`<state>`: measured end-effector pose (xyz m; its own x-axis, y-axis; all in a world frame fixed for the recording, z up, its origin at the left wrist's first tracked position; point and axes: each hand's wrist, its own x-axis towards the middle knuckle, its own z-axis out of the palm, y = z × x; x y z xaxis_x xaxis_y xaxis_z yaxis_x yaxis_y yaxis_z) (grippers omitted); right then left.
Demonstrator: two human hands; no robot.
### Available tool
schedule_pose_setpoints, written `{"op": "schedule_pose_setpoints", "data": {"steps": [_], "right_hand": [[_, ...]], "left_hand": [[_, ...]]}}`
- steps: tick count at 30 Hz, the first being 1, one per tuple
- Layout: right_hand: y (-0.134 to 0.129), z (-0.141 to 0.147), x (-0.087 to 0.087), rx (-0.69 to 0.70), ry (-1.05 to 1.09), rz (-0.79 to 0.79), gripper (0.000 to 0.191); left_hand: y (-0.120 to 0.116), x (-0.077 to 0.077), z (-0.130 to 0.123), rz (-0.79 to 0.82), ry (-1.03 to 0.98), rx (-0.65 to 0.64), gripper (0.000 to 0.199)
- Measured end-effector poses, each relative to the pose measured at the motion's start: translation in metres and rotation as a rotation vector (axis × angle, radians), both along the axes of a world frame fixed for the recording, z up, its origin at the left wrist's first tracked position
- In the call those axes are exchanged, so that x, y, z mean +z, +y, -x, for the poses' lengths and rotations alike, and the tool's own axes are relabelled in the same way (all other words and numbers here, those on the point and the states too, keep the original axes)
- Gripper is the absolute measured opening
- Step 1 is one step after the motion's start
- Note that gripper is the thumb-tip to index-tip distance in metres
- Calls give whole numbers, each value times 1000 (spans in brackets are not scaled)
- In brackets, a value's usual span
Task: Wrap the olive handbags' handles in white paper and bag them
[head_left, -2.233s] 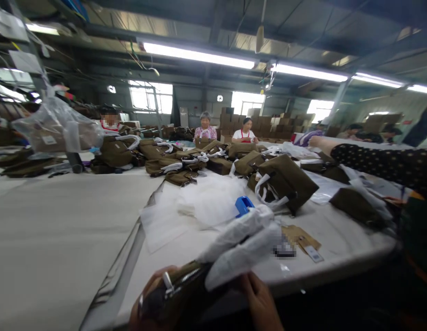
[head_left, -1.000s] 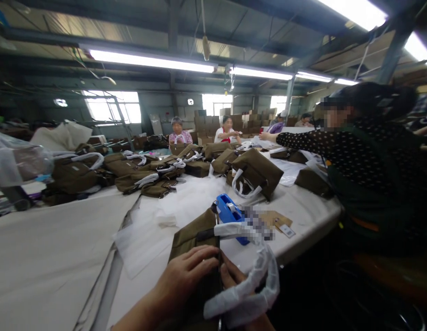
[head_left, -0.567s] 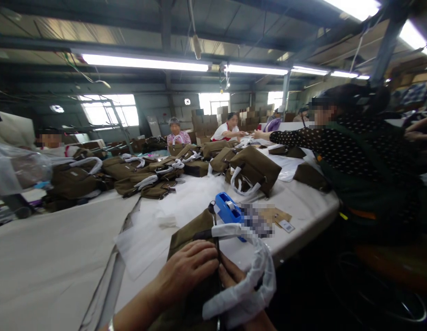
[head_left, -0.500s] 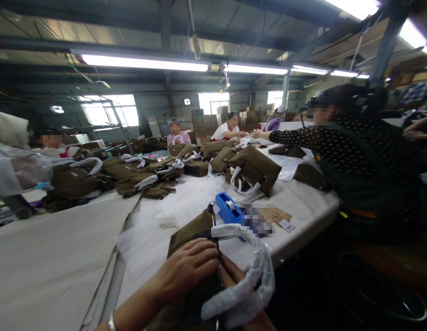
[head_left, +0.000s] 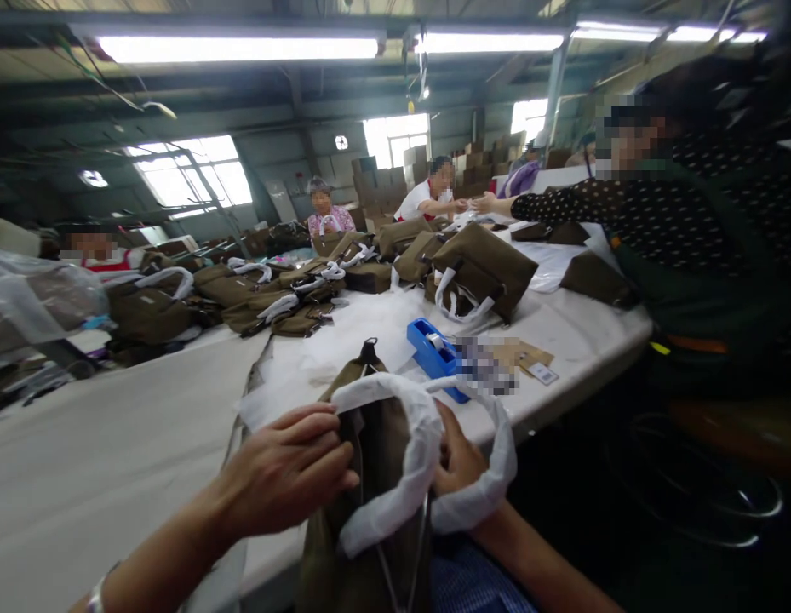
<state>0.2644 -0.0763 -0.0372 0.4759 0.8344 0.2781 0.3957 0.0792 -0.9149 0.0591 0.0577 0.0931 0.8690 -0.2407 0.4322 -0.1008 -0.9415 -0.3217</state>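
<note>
We hold one olive-brown fabric bag [head_left: 382,468], gaping, two white-wrapped handles [head_left: 427,426], by the white table [head_left: 599,336]; left hand [head_left: 289,468] grips one side, right hand [head_left: 460,460] the other; one blue plastic dispenser [head_left: 443,366] holds one white roll [head_left: 436,340].

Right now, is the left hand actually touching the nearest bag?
Touching. The head view shows it: the left hand grips the nearest bag, its fingers bent over the side of the opening.

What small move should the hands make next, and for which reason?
Probably the right hand should ease the left white-wrapped handle aside: it arches across the opened olive handbag, which the left hand grips on one side.
</note>
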Motion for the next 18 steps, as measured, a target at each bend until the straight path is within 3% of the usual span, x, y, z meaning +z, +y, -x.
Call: {"op": "schedule_pose_setpoints", "data": {"steps": [6, 13, 18], "right_hand": [[-4, -17, 10, 64, 51, -4, 58], [-6, -1, 28, 94, -99, -29, 63], [-3, 6, 26, 174, -183, -14, 46]], "left_hand": [[-7, 13, 48, -80, -45, 111, 10], [-2, 18, 63, -122, -12, 139, 28], [-5, 15, 68, -179, -10, 198, 33]]}}
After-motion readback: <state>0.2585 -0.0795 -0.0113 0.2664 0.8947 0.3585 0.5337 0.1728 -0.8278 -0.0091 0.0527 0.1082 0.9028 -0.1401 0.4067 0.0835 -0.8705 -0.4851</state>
